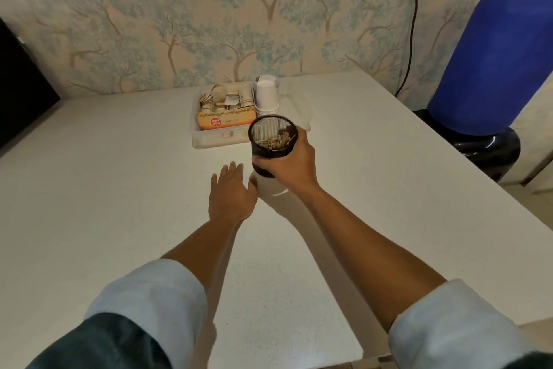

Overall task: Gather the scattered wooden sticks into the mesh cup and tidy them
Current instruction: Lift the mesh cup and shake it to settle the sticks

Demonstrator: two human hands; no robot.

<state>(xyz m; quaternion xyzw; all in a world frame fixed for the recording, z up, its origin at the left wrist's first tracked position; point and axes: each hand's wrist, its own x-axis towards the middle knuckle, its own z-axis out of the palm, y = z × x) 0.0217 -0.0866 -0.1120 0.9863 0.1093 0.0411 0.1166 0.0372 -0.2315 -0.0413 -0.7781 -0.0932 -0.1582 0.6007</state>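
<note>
The black mesh cup (pixel 270 141) is held in my right hand (pixel 291 163), which wraps its right side and base; the cup tilts slightly toward me. Inside it lie several wooden sticks (pixel 276 141), their ends bunched near the right wall. Whether the cup's base touches the white table (pixel 119 189) I cannot tell. My left hand (pixel 230 193) is spread flat, palm down, on or just above the table, immediately left of and below the cup, holding nothing. No loose sticks show on the table.
Behind the cup a clear plastic tray (pixel 209 141) holds an orange ginger-tea box (pixel 226 120) of sachets and a stack of white paper cups (pixel 267 96). A blue water bottle on a dispenser (pixel 493 69) stands at the right, its black cord (pixel 411 39) running to a wall socket.
</note>
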